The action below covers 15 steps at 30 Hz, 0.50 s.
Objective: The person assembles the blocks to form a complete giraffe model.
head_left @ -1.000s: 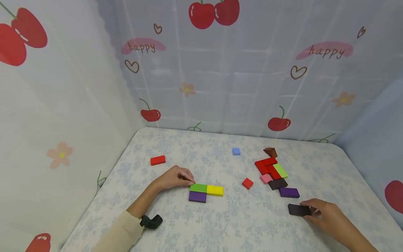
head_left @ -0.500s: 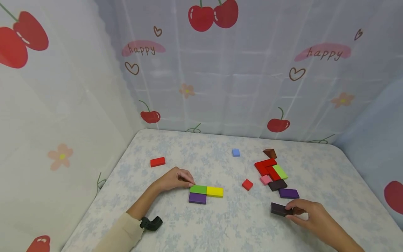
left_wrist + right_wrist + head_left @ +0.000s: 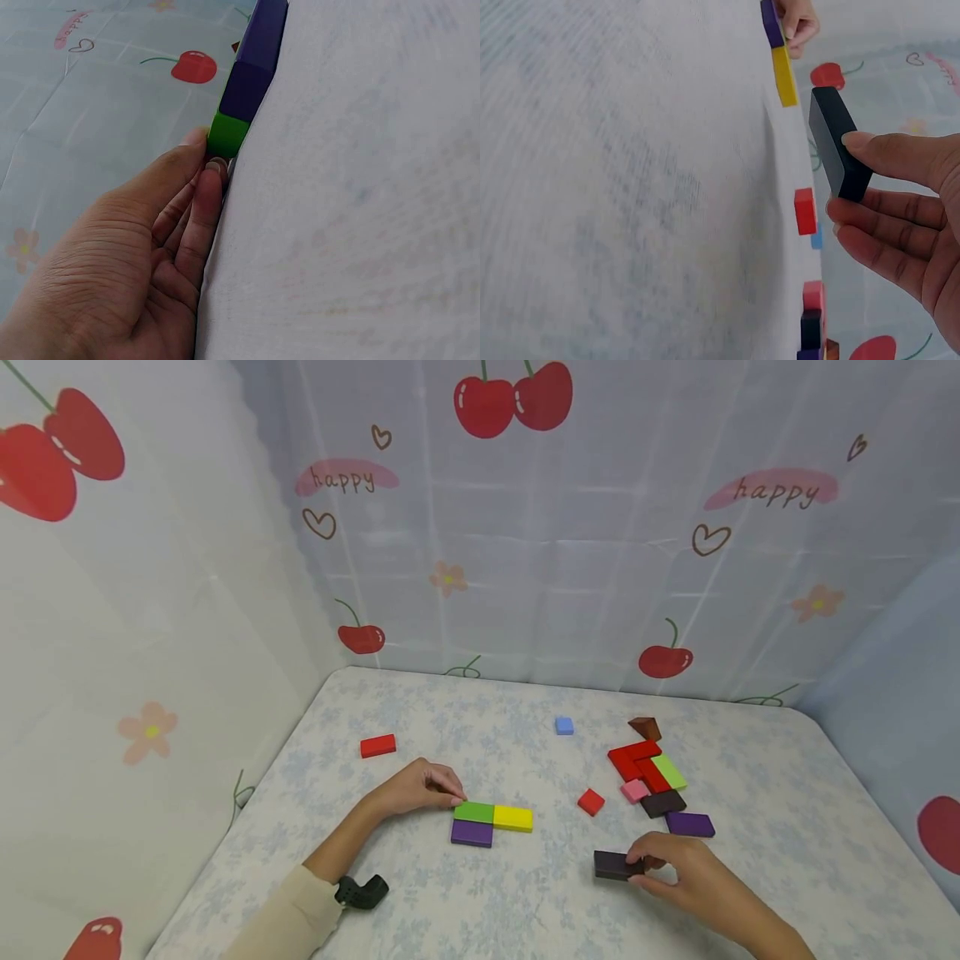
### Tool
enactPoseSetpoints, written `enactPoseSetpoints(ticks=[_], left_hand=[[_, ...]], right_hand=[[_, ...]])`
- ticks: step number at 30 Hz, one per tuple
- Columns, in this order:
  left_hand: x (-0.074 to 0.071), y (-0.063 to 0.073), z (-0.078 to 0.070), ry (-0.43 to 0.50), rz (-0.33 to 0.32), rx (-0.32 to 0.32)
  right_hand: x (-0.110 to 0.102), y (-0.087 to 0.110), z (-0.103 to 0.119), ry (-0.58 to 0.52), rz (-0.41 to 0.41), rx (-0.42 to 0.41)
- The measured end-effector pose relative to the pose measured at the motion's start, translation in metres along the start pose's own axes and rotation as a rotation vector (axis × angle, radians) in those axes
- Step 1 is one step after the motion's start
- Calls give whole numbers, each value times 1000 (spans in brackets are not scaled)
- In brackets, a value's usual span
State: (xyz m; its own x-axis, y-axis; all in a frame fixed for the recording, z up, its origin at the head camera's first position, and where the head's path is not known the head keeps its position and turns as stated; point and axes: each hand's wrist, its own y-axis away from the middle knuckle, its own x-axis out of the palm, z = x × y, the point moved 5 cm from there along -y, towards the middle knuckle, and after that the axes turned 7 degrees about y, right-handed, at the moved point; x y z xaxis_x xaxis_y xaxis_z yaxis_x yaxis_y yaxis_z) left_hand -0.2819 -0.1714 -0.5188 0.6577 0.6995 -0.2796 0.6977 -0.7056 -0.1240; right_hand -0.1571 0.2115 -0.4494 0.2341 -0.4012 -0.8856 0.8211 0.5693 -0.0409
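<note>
In the head view three flat rectangular blocks lie touching: a green block [image 3: 474,812], a yellow block [image 3: 513,819] at its right end, and a purple block [image 3: 472,833] along its near side. My left hand [image 3: 420,787] has thumb and fingertips at the green block's left end, pinching its corner; the left wrist view shows the green end [image 3: 228,136] against the thumb tip. My right hand [image 3: 686,870] pinches a black rectangular block [image 3: 615,865] by its right end, right of the trio. In the right wrist view the black block [image 3: 835,142] is held above the table, between thumb and fingers.
A red block [image 3: 377,746] lies far left, a small blue block [image 3: 564,726] at the back, a small red block [image 3: 591,802] mid-table. At right are several blocks: red, light green [image 3: 670,772], pink [image 3: 634,791], dark [image 3: 663,803], purple [image 3: 690,824] and a brown wedge [image 3: 646,728].
My right hand has carried the black block leftward, from near the right-hand purple block toward the trio. My left hand and the three joined blocks have stayed in place.
</note>
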Motion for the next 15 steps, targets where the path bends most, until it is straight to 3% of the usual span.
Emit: enactPoseSetpoints(ticks=[9,15], left_hand=[[0,1,1,-10,1,-24],[0,0,2,-7,2,-12]], right_hand=[[13,-22,29,3,2,-125],[21,-36,43,42,13,-159]])
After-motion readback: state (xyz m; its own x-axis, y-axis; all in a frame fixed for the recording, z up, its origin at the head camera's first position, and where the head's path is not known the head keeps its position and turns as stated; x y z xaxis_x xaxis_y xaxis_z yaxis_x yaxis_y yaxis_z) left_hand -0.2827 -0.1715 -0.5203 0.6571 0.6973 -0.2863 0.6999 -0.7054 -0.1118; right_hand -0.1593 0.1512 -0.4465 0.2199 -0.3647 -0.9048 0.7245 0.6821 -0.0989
